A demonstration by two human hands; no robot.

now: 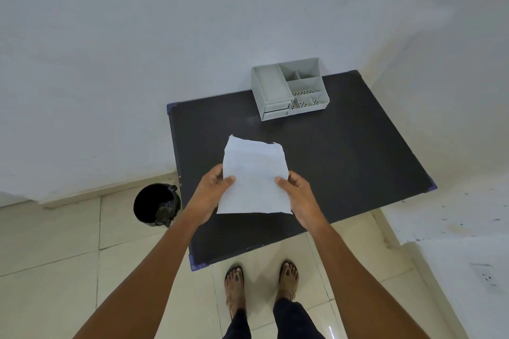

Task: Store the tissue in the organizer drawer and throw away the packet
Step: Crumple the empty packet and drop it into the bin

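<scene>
Both hands hold a white tissue (pixel 254 177) flat above the near half of a dark desk (pixel 344 162).

The left hand (pixel 210 197) pinches the tissue's left edge, thumb on top and fingers (pixel 217 173) curled beneath; the right hand (pixel 298 199) grips the right edge the same way. Sandalled feet stand on the tiled floor (pixel 55 242) below. A black bin (pixel 155 205) sits on the floor just left of the desk. At the desk's far edge, by the wall, stands a grey organizer (pixel 289 88), its two front drawers (pixel 276 110) shut.
</scene>
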